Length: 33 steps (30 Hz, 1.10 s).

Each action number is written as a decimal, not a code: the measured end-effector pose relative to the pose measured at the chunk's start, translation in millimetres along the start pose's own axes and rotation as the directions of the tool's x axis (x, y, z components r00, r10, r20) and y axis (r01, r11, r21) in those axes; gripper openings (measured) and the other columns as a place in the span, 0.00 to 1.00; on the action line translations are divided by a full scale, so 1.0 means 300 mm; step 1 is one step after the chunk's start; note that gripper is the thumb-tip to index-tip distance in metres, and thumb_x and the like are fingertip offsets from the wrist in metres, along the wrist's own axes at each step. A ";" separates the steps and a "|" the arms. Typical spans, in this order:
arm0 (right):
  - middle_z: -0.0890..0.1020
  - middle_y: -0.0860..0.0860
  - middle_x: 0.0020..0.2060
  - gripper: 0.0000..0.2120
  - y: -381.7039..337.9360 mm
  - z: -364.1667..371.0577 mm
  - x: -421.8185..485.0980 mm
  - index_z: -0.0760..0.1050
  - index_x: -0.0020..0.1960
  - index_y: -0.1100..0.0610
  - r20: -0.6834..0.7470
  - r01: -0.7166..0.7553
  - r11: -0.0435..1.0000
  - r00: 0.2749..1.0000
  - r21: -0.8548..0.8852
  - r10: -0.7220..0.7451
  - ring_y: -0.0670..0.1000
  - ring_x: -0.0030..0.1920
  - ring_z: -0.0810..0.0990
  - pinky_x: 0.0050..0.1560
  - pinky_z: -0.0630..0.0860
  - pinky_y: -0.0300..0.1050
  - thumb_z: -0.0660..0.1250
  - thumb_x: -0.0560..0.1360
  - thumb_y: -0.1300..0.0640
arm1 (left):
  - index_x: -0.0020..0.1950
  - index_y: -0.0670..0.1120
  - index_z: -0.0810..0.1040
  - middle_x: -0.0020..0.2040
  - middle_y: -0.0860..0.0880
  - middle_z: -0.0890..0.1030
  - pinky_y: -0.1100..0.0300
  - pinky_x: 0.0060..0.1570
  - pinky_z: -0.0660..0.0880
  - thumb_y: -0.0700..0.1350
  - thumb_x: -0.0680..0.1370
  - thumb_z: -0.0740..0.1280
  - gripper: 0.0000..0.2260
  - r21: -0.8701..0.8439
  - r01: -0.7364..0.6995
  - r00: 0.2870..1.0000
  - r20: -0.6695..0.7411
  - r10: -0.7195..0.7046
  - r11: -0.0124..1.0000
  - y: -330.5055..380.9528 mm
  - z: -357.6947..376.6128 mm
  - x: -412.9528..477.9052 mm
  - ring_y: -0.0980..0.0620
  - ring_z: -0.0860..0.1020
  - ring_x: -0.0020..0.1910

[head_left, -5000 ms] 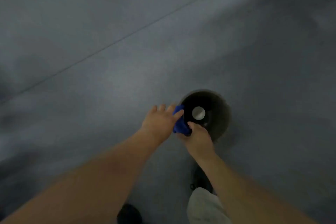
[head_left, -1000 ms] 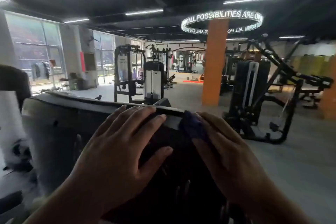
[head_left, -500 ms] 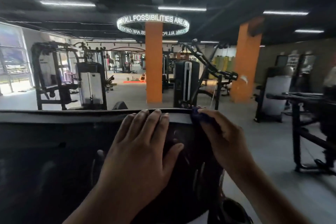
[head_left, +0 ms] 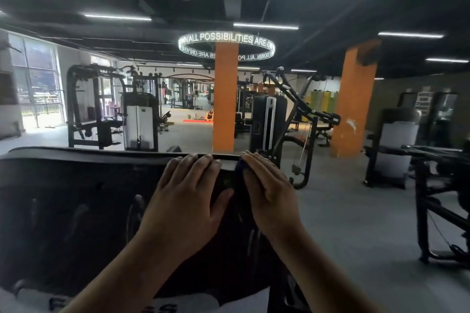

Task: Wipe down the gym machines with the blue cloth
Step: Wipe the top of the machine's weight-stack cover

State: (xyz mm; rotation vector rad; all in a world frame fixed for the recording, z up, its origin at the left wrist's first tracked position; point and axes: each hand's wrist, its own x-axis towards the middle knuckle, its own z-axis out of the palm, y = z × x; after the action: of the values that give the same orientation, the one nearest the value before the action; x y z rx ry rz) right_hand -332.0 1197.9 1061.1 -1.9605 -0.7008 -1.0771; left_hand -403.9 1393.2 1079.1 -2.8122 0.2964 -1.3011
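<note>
At the lower middle of the frame, we lay our left hand point(head_left: 188, 201) flat on the dark shroud of the gym machine point(head_left: 76, 198), with the fingers straight and close together and the tips reaching its top edge. Just to the right, our right hand point(head_left: 270, 194) presses the blue cloth point(head_left: 238, 173) against the shroud's upper right corner with flat fingers held together. Most of the cloth is hidden under that hand, and only a dark blue strip shows between our two hands. Beyond the machine, at frame centre, an orange pillar point(head_left: 225, 109) rises through a lit ring sign point(head_left: 226, 38). A cable station point(head_left: 138, 119) stands at the left.
</note>
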 end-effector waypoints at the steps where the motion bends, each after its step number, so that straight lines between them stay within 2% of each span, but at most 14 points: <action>1: 0.80 0.47 0.74 0.20 -0.022 0.009 0.005 0.77 0.77 0.52 0.025 0.083 0.996 0.996 -0.018 -0.082 0.44 0.78 0.74 0.78 0.72 0.49 0.61 0.88 0.48 | 0.79 0.46 0.74 0.78 0.46 0.76 0.41 0.81 0.65 0.64 0.85 0.58 0.30 0.005 0.003 1.000 -0.002 -0.003 1.000 0.003 0.001 -0.001 0.44 0.70 0.80; 3: 0.79 0.48 0.75 0.21 -0.005 -0.010 0.008 0.76 0.79 0.54 0.081 0.171 0.985 0.982 -0.010 -0.169 0.45 0.78 0.73 0.78 0.72 0.49 0.61 0.89 0.49 | 0.79 0.46 0.75 0.78 0.47 0.76 0.41 0.81 0.65 0.63 0.85 0.59 0.29 0.005 0.006 1.000 -0.008 -0.006 1.000 0.006 -0.001 -0.002 0.44 0.70 0.80; 4: 0.78 0.48 0.76 0.21 0.030 -0.028 -0.001 0.75 0.79 0.53 0.084 0.160 0.987 0.984 -0.014 -0.158 0.45 0.78 0.73 0.77 0.73 0.50 0.61 0.89 0.49 | 0.80 0.47 0.74 0.79 0.47 0.75 0.42 0.82 0.65 0.64 0.85 0.59 0.29 0.011 0.003 1.000 -0.005 -0.003 1.000 0.005 -0.005 -0.001 0.45 0.70 0.80; 7: 0.78 0.42 0.74 0.21 0.139 -0.069 -0.045 0.76 0.78 0.48 -0.009 -0.069 0.998 0.998 -0.016 0.069 0.41 0.75 0.75 0.73 0.76 0.51 0.58 0.89 0.44 | 0.82 0.51 0.72 0.80 0.51 0.74 0.44 0.83 0.61 0.65 0.85 0.59 0.29 0.061 -0.016 1.000 0.008 0.015 0.998 -0.005 -0.025 0.004 0.49 0.69 0.82; 9: 0.79 0.42 0.72 0.22 0.135 -0.049 -0.042 0.77 0.77 0.48 -0.048 -0.197 0.980 0.979 0.003 0.197 0.43 0.74 0.76 0.74 0.76 0.53 0.56 0.89 0.43 | 0.83 0.53 0.70 0.81 0.53 0.72 0.45 0.86 0.56 0.66 0.86 0.60 0.29 0.093 -0.024 1.000 0.020 0.022 0.995 -0.007 -0.044 -0.001 0.51 0.67 0.83; 11: 0.81 0.47 0.73 0.23 0.060 -0.002 -0.017 0.77 0.77 0.50 -0.041 -0.155 0.988 0.987 -0.015 0.155 0.47 0.75 0.76 0.77 0.73 0.54 0.55 0.89 0.43 | 0.84 0.52 0.69 0.82 0.53 0.70 0.45 0.87 0.53 0.65 0.86 0.61 0.29 0.109 -0.028 1.000 -0.003 0.028 0.994 -0.011 -0.070 -0.020 0.51 0.66 0.83; 15: 0.79 0.48 0.75 0.21 -0.073 0.025 0.029 0.73 0.80 0.50 0.131 0.147 0.989 0.981 -0.014 -0.144 0.47 0.78 0.72 0.79 0.69 0.47 0.58 0.89 0.47 | 0.82 0.50 0.73 0.81 0.51 0.72 0.44 0.85 0.58 0.63 0.85 0.64 0.28 0.114 0.012 0.994 -0.109 0.000 0.993 -0.069 -0.124 -0.099 0.49 0.68 0.82; 17: 0.80 0.47 0.73 0.22 -0.042 -0.009 0.034 0.69 0.82 0.45 0.189 0.107 0.994 0.976 -0.001 -0.105 0.48 0.73 0.77 0.71 0.76 0.47 0.58 0.89 0.45 | 0.82 0.50 0.73 0.81 0.51 0.72 0.43 0.84 0.60 0.63 0.85 0.63 0.28 0.117 0.077 0.990 -0.127 -0.062 0.990 -0.140 -0.151 -0.138 0.48 0.68 0.82; 19: 0.84 0.46 0.67 0.19 0.011 -0.040 0.019 0.69 0.77 0.41 0.134 -0.035 0.999 0.990 -0.003 0.035 0.51 0.64 0.84 0.62 0.82 0.52 0.57 0.88 0.42 | 0.82 0.51 0.72 0.82 0.50 0.72 0.43 0.84 0.61 0.65 0.85 0.61 0.29 0.114 0.139 0.986 -0.113 -0.126 0.984 -0.205 -0.163 -0.160 0.48 0.68 0.82; 21: 0.85 0.44 0.63 0.15 0.015 -0.048 0.006 0.73 0.72 0.40 0.059 -0.126 0.992 0.990 0.011 0.125 0.51 0.62 0.85 0.59 0.81 0.49 0.58 0.87 0.43 | 0.82 0.50 0.72 0.81 0.49 0.72 0.43 0.83 0.62 0.66 0.86 0.57 0.29 0.123 0.150 0.987 -0.081 -0.141 0.981 -0.247 -0.157 -0.171 0.47 0.69 0.82; 24: 0.85 0.46 0.62 0.14 -0.078 0.014 0.027 0.78 0.70 0.49 0.044 -0.036 0.997 0.998 -0.072 0.039 0.49 0.62 0.83 0.58 0.75 0.41 0.61 0.88 0.46 | 0.83 0.50 0.71 0.81 0.49 0.73 0.44 0.82 0.65 0.66 0.87 0.56 0.29 0.119 0.142 0.989 -0.064 -0.135 0.983 -0.277 -0.132 -0.177 0.48 0.69 0.82; 29: 0.83 0.46 0.67 0.17 -0.230 0.069 0.088 0.77 0.73 0.50 0.246 0.178 0.977 0.958 -0.114 -0.146 0.49 0.65 0.82 0.62 0.82 0.48 0.63 0.87 0.46 | 0.79 0.51 0.75 0.77 0.51 0.77 0.46 0.81 0.66 0.64 0.87 0.58 0.26 0.076 0.126 0.988 -0.096 -0.119 0.989 -0.296 -0.129 -0.165 0.48 0.72 0.78; 31: 0.84 0.45 0.66 0.19 -0.207 0.033 0.089 0.76 0.75 0.47 0.262 0.165 0.979 0.956 -0.116 -0.130 0.47 0.58 0.85 0.57 0.84 0.48 0.62 0.86 0.44 | 0.79 0.51 0.74 0.76 0.51 0.77 0.47 0.82 0.65 0.65 0.87 0.57 0.27 0.059 0.089 0.993 -0.087 -0.084 0.994 -0.320 -0.143 -0.164 0.49 0.72 0.79; 33: 0.86 0.46 0.63 0.19 -0.184 -0.005 0.073 0.76 0.74 0.46 0.198 0.071 0.987 0.979 -0.145 -0.041 0.45 0.53 0.86 0.50 0.85 0.46 0.61 0.86 0.43 | 0.80 0.50 0.74 0.77 0.51 0.77 0.47 0.82 0.65 0.65 0.87 0.57 0.27 0.057 0.053 0.994 -0.093 -0.048 0.997 -0.364 -0.160 -0.166 0.49 0.72 0.79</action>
State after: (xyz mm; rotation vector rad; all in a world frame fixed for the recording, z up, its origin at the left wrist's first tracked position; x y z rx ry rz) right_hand -363.5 1229.0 1100.9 -2.2101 -0.8034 -1.0054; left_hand -454.5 1512.1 1084.4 -2.7330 0.1861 -1.4271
